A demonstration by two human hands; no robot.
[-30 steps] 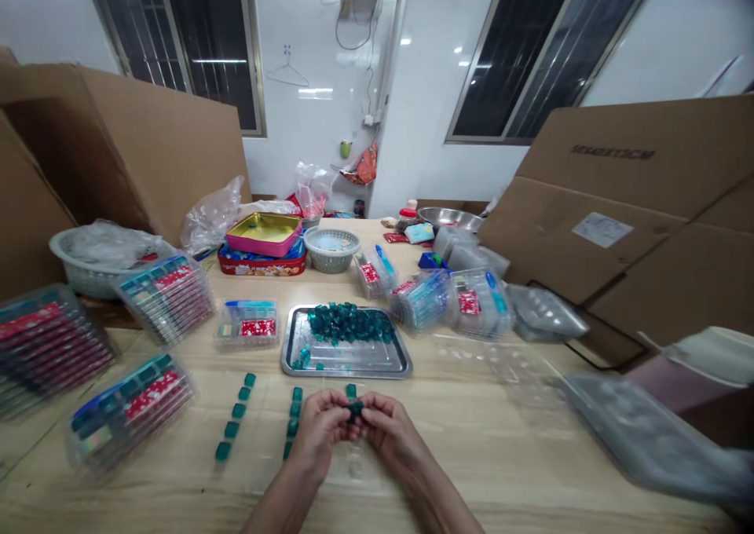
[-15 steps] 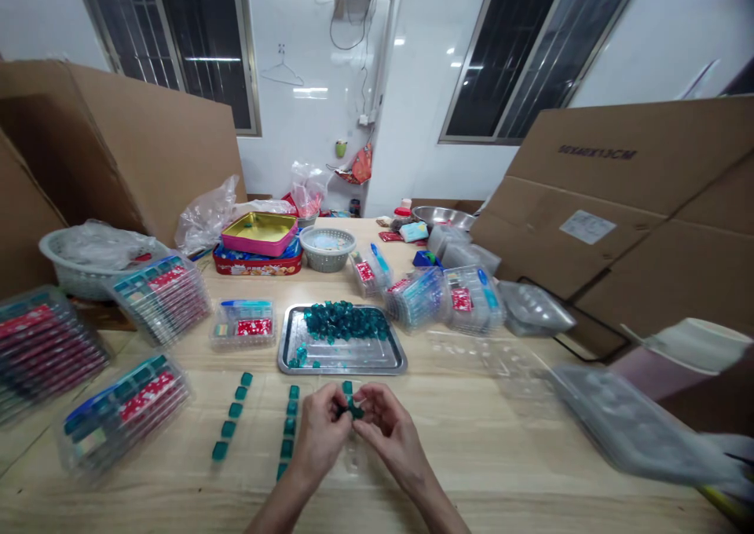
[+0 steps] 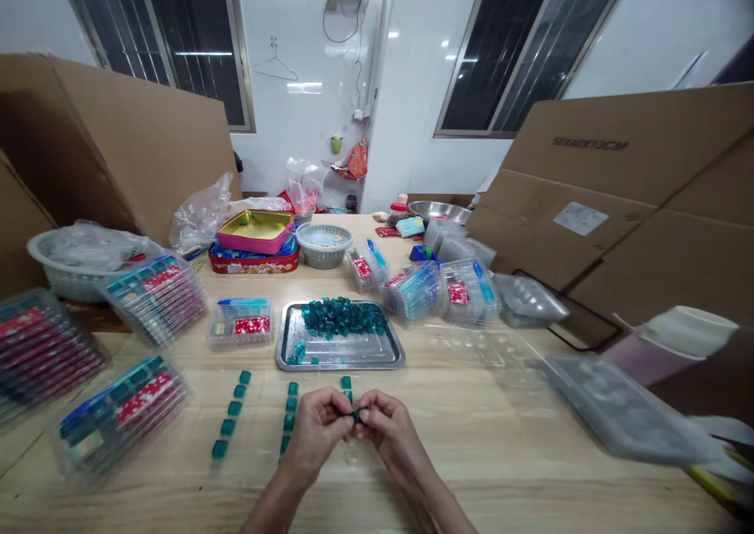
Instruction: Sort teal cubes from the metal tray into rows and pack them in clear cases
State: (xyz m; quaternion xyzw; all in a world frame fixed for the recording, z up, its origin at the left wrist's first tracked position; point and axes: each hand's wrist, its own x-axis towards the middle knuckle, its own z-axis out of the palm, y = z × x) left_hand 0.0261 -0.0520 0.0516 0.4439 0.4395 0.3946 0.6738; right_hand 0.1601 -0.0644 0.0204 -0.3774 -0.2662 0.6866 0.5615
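Both grips are closed and come together above the counter: the left grip [image 3: 315, 432] and the right grip [image 3: 392, 432] pinch one small teal block [image 3: 356, 416] between their fingertips. Around them lies the wide wooden counter [image 3: 488, 471], with large cardboard sheets [image 3: 613, 204] standing up behind its right side. Stacked clear plastic boxes [image 3: 121, 416] with red labels sit at the left. Straight ahead of the hands is a steel tray [image 3: 338, 368] that carries a heap of teal blocks [image 3: 343, 318], and two straight rows of teal blocks [image 3: 232, 416] lie nearer, to the left. The small teal block sits between both hands, touching each — neither is clearly nearer, and the fingers hide it too much to tell its long axis.
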